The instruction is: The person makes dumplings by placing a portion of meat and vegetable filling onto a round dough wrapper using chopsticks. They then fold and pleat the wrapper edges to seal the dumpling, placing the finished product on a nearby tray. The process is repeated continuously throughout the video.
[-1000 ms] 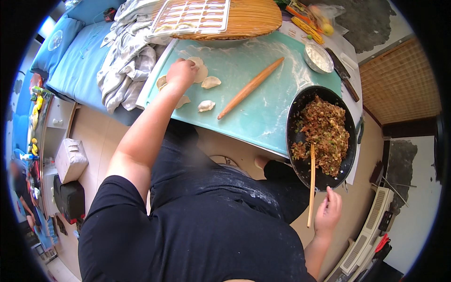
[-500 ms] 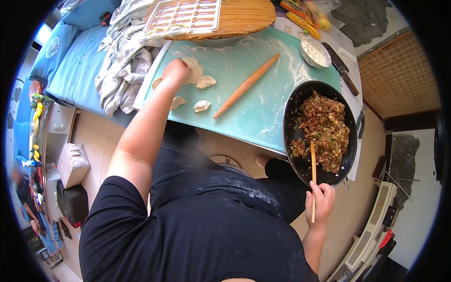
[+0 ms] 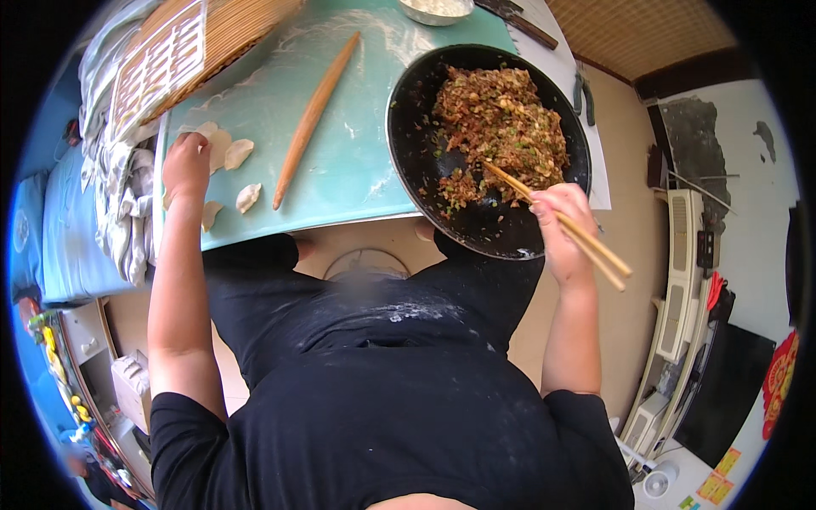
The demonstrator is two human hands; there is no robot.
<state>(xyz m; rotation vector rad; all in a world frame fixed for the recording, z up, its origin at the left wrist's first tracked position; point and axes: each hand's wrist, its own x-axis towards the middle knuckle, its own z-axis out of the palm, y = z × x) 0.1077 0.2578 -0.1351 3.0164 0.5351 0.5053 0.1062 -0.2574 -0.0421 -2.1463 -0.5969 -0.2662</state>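
My right hand (image 3: 563,228) is closed round a pair of wooden chopsticks (image 3: 602,255), whose tips touch the minced filling (image 3: 501,119). The filling lies in a black pan (image 3: 484,229) at the table's front right. On the left of the green mat, my left hand (image 3: 185,167) is curled beside thin round dough wrappers (image 3: 218,150), partly covering them; whether it pinches one is hidden. Close by lie a pale half-moon dough piece (image 3: 239,154), a folded dumpling (image 3: 248,198) and another pale piece (image 3: 211,215) near the front edge.
A wooden rolling pin (image 3: 316,121) lies across the floured mat (image 3: 365,191). A bowl of flour (image 3: 437,10) and a knife (image 3: 533,31) are at the back. Far left, a white dumpling tray (image 3: 161,64) rests on a woven mat (image 3: 246,34), beside crumpled cloth (image 3: 119,195).
The view has shifted to the right. My right hand has moved up toward the pan's edge, and the chopsticks now slant in from the right. My left hand remains by the wrappers.
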